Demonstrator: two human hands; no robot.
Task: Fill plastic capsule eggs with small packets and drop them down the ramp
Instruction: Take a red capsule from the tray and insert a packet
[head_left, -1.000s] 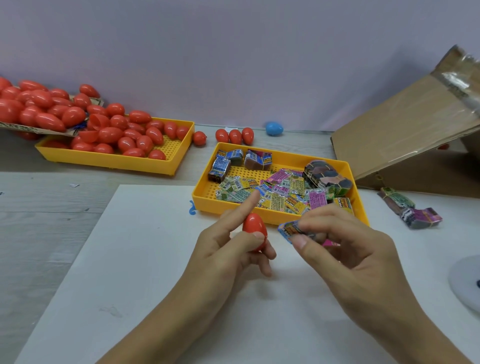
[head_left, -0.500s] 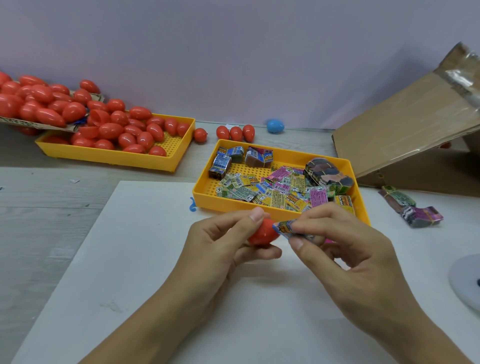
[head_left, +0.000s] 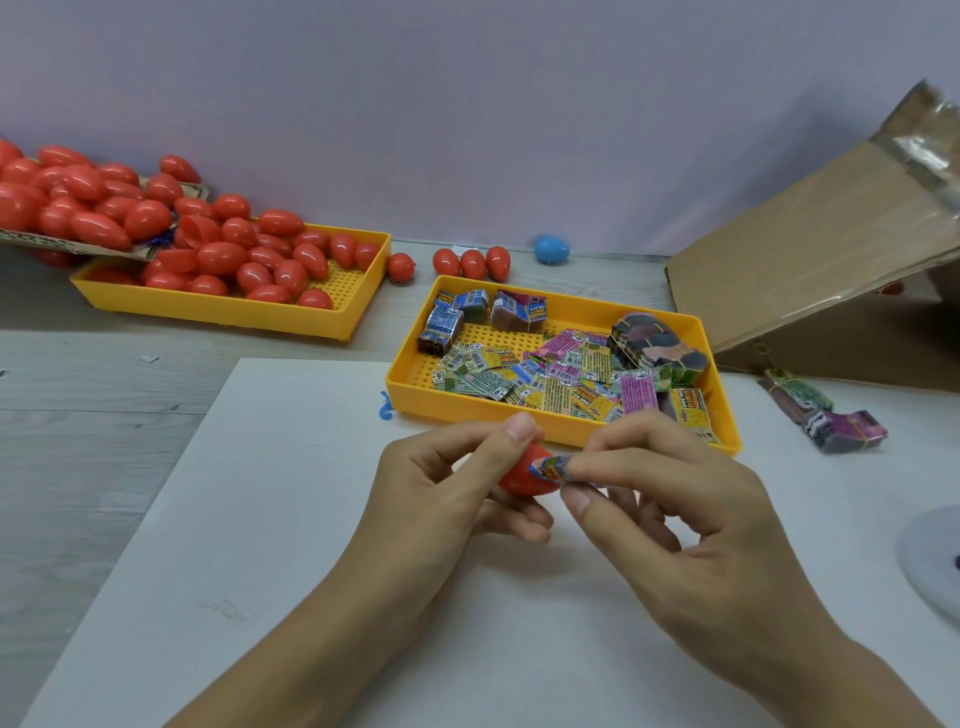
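1. a cardboard ramp (head_left: 810, 244) waits far right, well apart from the hands.
2. the left hand (head_left: 447, 488) grasps a red egg (head_left: 519, 475); a slip would roll it off.
3. the right hand (head_left: 670, 499) pinches a folded packet (head_left: 551, 466) at the egg's mouth; it may snag or unfold.
4. packets in the yellow tray (head_left: 410, 395) show barcodes and a "6"; other print is unreadable.

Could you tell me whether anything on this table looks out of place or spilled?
Yes. One blue egg lies alone by the wall among all-red stock. Four red eggs sit loose on the table between the two yellow trays. Two banded packet bundles lie outside the packet tray, beside the cardboard ramp.
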